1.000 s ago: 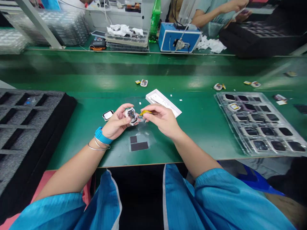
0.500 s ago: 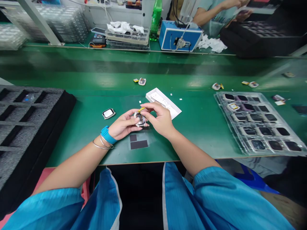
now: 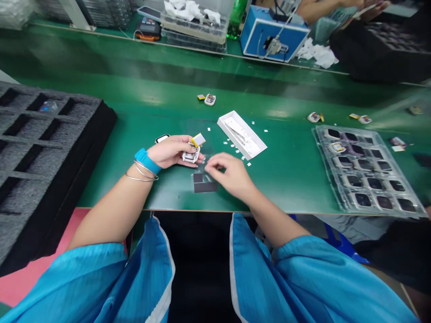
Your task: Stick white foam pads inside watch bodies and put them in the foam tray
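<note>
A small white watch case sits at the tips of the person's left hand, with its inside facing up. Its long side seems to run across the view, pointing toward the right hand, but the fingers hide part of it. The left fingers curl close over the case and hold it. A small flat yellow and white part tilts up just above the case, by the fingertips. The right hand is beside the case, not touching it. Its fingers are loosely bent and hold nothing that can be seen. Two dark patches lie on a clear sheet below the hands. A white tray with small white bits is near the right hand. A watch front lies just behind the left hand. All of this is on the green surface.
</note>
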### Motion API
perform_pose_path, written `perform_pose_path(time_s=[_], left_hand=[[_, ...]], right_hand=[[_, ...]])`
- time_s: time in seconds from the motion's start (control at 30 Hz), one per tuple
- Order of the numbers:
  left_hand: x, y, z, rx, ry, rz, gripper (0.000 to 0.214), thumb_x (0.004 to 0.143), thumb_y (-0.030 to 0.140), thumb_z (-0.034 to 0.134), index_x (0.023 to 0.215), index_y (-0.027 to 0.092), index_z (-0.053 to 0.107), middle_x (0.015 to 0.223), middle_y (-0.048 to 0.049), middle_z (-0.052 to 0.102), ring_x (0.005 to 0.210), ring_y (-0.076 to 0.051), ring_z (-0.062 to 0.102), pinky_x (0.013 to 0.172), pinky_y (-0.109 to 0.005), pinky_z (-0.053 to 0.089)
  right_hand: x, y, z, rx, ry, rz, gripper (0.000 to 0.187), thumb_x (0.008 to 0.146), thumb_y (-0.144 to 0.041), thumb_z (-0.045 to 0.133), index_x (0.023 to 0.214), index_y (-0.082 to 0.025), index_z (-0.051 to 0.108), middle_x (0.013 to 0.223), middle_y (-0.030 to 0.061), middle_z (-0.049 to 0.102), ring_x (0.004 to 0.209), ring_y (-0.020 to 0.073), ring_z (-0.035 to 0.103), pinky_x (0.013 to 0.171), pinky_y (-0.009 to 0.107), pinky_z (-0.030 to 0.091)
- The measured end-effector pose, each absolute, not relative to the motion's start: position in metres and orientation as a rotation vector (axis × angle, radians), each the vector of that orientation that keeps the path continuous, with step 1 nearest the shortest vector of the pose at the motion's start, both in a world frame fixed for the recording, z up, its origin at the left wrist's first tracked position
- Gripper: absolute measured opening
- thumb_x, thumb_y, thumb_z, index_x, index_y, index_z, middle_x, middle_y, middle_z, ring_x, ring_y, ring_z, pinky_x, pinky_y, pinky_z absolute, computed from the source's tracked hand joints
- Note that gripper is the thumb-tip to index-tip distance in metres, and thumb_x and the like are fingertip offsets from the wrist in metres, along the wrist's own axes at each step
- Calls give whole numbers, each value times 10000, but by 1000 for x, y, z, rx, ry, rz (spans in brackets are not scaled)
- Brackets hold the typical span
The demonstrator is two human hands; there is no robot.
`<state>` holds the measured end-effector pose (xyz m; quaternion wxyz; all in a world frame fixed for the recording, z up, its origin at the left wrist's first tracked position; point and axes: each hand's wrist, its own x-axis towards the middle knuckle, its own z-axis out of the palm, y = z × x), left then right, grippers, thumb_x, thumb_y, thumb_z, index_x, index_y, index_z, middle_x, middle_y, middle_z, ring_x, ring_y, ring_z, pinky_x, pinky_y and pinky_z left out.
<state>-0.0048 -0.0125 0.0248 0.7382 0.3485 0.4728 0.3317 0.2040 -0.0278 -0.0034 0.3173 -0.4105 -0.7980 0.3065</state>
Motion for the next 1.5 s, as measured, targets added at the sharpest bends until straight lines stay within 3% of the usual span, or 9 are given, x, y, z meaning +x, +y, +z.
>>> perform_pose_path(time_s=[0.17, 0.37, 0.53, 0.7, 0.8, 0.97, 1.27, 1.5], left_hand=[[-14, -12, 23, 815, 905, 499, 215, 700, 78, 711, 896, 121, 634, 788, -119, 752, 739, -236, 744, 768, -419, 622], [-7, -12, 17, 791, 919, 491, 211, 697, 71, 725, 882, 113, 633, 810, -138, 753, 768, -245, 744, 802, -446, 613], [-8, -12, 19, 795, 913, 494, 241, 674, 86, 735, 890, 126, 634, 809, -133, 757, 765, -247, 746, 755, -406, 620], [-9, -12, 17, 808, 896, 502, 255, 648, 109, 746, 881, 127, 643, 817, -131, 759, 764, -240, 743, 700, -358, 620], [-9, -12, 17, 806, 902, 501, 251, 638, 106, 751, 863, 127, 642, 800, -124, 755, 740, -223, 735, 678, -340, 620], [-6, -13, 20, 802, 940, 532, 235, 654, 88, 743, 853, 130, 627, 784, -110, 746, 739, -213, 730, 665, -332, 622], [17, -12, 19, 695, 1180, 960, 147, 749, 21, 612, 815, 140, 555, 665, -11, 645, 590, -135, 665, 579, -276, 610], [19, -13, 16, 707, 1162, 926, 131, 766, 30, 623, 786, 138, 553, 694, -22, 647, 580, -117, 636, 572, -273, 610]], right_hand=[[194, -56, -13, -1265, -2336, 631, 110, 852, -180, 684, 953, -170, 725, 1097, 101, 681, 1008, 256, 630, 969, 452, 503], [191, -49, -8, -1291, -2360, 701, 74, 847, -160, 681, 906, -178, 722, 1072, 89, 667, 1011, 245, 634, 973, 435, 501], [189, -43, -13, -1335, -2272, 783, 15, 822, -175, 715, 830, -182, 705, 1048, 81, 640, 1018, 242, 623, 965, 424, 495], [190, -45, -16, -1298, -2340, 748, 29, 873, -167, 630, 851, -181, 643, 1058, 98, 623, 1014, 254, 593, 963, 457, 467], [201, -52, -5, -1118, -2373, 891, 82, 910, -171, 568, 845, -199, 609, 1086, 79, 614, 1024, 220, 602, 945, 419, 476], [217, -46, 22, -820, -2145, 1066, 85, 904, -243, 624, 824, -217, 632, 983, 37, 664, 973, 169, 642, 910, 351, 506], [190, 16, 11, -872, -1901, 1067, 143, 728, -274, 759, 713, -192, 644, 779, 10, 714, 778, 169, 667, 785, 344, 525], [186, 14, -2, -829, -1972, 1069, 238, 758, -231, 668, 957, -225, 538, 812, -25, 690, 751, 138, 651, 783, 331, 531]])
